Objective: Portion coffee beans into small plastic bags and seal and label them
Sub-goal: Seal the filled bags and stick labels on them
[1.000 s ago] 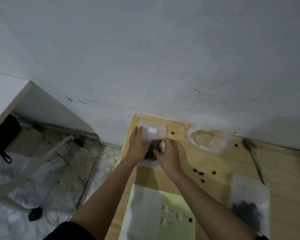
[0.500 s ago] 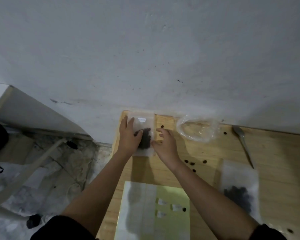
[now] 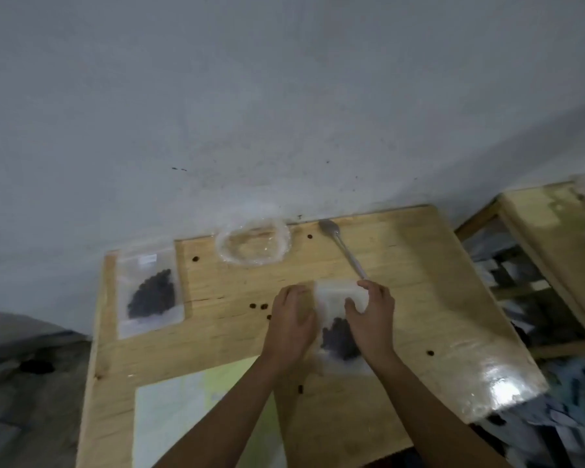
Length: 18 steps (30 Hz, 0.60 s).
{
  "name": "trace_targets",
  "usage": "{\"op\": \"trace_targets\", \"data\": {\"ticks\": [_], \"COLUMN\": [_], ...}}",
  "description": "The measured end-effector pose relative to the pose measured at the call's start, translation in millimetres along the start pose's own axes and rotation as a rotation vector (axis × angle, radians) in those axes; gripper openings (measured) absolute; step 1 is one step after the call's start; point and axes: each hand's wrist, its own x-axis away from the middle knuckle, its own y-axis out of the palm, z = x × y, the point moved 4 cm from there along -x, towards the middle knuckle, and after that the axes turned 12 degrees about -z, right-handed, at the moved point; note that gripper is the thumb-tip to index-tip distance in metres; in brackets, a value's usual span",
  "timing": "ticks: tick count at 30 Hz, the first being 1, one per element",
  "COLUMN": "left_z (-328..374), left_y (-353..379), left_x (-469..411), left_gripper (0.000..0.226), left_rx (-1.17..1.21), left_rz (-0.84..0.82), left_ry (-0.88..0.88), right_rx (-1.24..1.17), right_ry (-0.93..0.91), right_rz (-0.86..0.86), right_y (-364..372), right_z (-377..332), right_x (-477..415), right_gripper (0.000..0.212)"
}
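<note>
bag (image 3: 335, 300): middle of desk (image 3: 419, 265), long axis toward wall (image 3: 284, 113), beans (image 3: 338, 339) at near end
left grip (image 3: 293, 324): on its left edge; hold, I cannot tell
right grip (image 3: 372, 319): grasping bag
change: both moved off labelled bag (image 3: 151, 292)

Dim, soft, wide-angle view with motion smear.
We see flat, cool light with no hard shadows, only faint shade under the forearms (image 3: 237, 410); the wall (image 3: 284, 96) reads an even grey-blue. The one strong glare sits on the clear plastic sheet (image 3: 500, 390) at the near right corner of the table (image 3: 419, 258). We find the left hand (image 3: 293, 325) and right hand (image 3: 372, 319) smeared at their outlines, and the clutter (image 3: 534, 298) at the far right edge blurred. The table's edges lean and splay.
</note>
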Motion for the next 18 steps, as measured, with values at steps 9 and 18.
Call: {"op": "trace_targets", "data": {"ticks": [9, 18], "left_z": [3.5, 11.8], "left_y": [56.8, 49.7], "left_x": [2.9, 4.4], "left_gripper": [0.048, 0.04], "left_rx": [-0.014, 0.185], "left_rz": [-0.093, 0.102], "left_ry": [-0.153, -0.205], "right_rx": [0.018, -0.066], "right_ry": [0.088, 0.01], "right_rz": [-0.093, -0.043], "right_y": [-14.2, -12.0], "right_z": [43.2, 35.8], "right_x": [6.2, 10.7], "right_gripper": [0.042, 0.037]}}
